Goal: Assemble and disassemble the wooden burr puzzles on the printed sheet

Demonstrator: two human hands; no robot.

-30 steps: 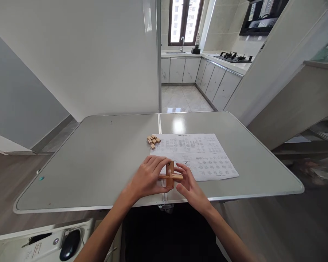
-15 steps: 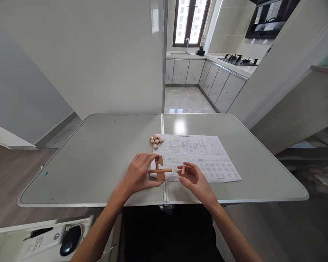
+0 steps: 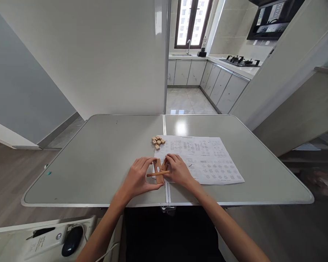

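Across mid-frame the grey table [image 3: 104, 156] is stretching, and just below centre my left hand [image 3: 138, 176] is gripping a flat wooden piece [image 3: 160, 179] by its ends, a wooden bar [image 3: 154, 174] crossing it. My right hand [image 3: 179, 171] is pinching another wooden piece [image 3: 165, 166] right beside them. Wooden cubes [image 3: 158, 142] are sitting at the upper-left corner of the printed sheet [image 3: 207, 160].

Beyond the grey, pale-rimmed worktop [image 3: 98, 153], a tall dark-framed glass window [image 3: 192, 23] stands above white marbled cabinets [image 3: 182, 72], with a black gas hob [image 3: 240, 62] further right. At lower left, a glossy black computer mouse [image 3: 72, 241] lies beside a flat white box [image 3: 48, 241].
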